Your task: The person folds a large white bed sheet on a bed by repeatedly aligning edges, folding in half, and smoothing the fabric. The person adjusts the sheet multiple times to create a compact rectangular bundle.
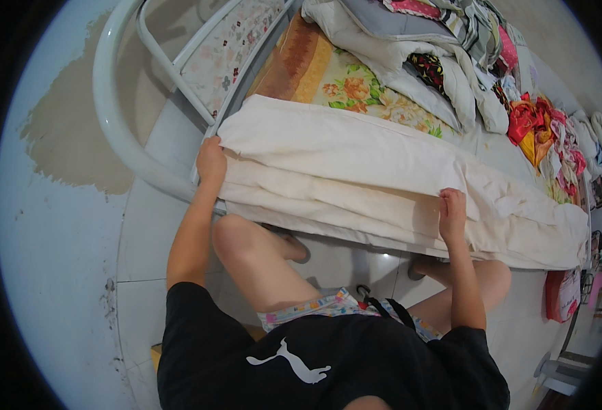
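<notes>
A long off-white quilt (331, 133) lies folded lengthwise along the near side of the bed, with several layers and creases at its front. My left hand (212, 160) grips the quilt's left end beside the metal bed frame. Farther right, my right hand (452, 205) pinches the edge of the top layer between thumb and fingers, and a shadowed gap shows under that edge. Beyond the quilt, a floral sheet (357, 92) in yellow, orange and green covers part of the mattress.
A white tubular bed frame (111, 102) curves at the left, near the wall. A crumpled white quilt (383, 64), a grey pad (398, 20) and red and yellow fabric (531, 125) are heaped on the far side. A red and white bag (562, 296) stands at right.
</notes>
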Available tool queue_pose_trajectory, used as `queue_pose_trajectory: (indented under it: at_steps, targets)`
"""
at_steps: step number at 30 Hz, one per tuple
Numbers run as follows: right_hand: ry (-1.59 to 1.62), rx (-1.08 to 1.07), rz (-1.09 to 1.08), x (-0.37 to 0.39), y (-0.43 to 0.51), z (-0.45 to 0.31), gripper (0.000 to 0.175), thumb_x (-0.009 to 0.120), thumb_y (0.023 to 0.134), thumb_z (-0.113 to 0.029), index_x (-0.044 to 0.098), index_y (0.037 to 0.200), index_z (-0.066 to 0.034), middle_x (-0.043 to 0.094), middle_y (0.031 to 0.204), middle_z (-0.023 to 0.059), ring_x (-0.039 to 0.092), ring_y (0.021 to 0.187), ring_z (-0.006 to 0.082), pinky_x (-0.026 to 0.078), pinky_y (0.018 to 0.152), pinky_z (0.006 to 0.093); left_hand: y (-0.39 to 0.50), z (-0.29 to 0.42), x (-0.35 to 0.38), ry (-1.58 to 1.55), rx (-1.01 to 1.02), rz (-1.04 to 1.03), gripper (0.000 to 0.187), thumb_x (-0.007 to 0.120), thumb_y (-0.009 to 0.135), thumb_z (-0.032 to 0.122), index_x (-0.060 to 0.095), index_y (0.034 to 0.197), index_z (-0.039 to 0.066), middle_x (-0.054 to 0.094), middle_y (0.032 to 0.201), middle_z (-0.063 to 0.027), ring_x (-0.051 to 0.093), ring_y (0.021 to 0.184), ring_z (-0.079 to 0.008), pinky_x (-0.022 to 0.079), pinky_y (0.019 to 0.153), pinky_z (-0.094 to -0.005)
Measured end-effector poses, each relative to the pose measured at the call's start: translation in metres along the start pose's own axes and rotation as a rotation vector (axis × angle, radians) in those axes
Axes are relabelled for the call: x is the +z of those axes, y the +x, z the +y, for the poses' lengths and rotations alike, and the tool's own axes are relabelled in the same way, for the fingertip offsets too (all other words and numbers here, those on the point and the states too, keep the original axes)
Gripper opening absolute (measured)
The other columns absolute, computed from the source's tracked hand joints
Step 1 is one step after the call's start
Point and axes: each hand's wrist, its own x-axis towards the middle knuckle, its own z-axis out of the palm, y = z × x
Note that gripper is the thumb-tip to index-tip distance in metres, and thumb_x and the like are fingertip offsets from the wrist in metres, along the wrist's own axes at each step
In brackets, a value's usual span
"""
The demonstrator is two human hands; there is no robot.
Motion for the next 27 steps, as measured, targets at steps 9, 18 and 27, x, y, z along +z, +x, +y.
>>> queue_pose_trajectory:
  at_steps: [9,18,27]
  targets:
    - [0.023,0.071,-0.103,-0.039,-0.040,-0.024,0.014,0.061,0.085,0.004,0.058,0.097,-0.0020,0.062,0.104,0.0144,0.056,0.100,0.0333,0.046,0.087,0.0410,-0.023,-0.018,-0.039,0.238,-0.062,-0.216,0.019,0.053,0.090,0.006,0.062,0.106,0.005,0.060,0.104,-0.0173,0.063,0.092,-0.0401,0.052,0.076,-0.0485]
    - [-0.090,0.020,-0.245,-0.021,-0.070,-0.034,0.039,0.071,0.073,-0.006,0.059,0.111,-0.0065,0.057,0.119,0.0138,0.051,0.114,0.0351,0.038,0.102,0.0481,-0.090,0.053,-0.036,-0.266,0.494,-0.442,0.036,0.067,0.079,0.005,0.060,0.114,0.005,0.058,0.110,-0.0176,0.057,0.105,-0.0367,0.050,0.088,-0.0445]
    - [-0.263,-0.059,-0.200,-0.003,-0.067,-0.016,0.038,0.069,0.073,-0.005,0.060,0.109,-0.0079,0.058,0.118,0.0099,0.053,0.116,0.0302,0.035,0.106,0.0504,-0.116,0.103,-0.006,-0.008,0.439,-0.436,0.042,0.067,0.078,0.008,0.056,0.118,0.003,0.056,0.118,-0.0127,0.055,0.112,-0.0319,0.055,0.084,-0.0443]
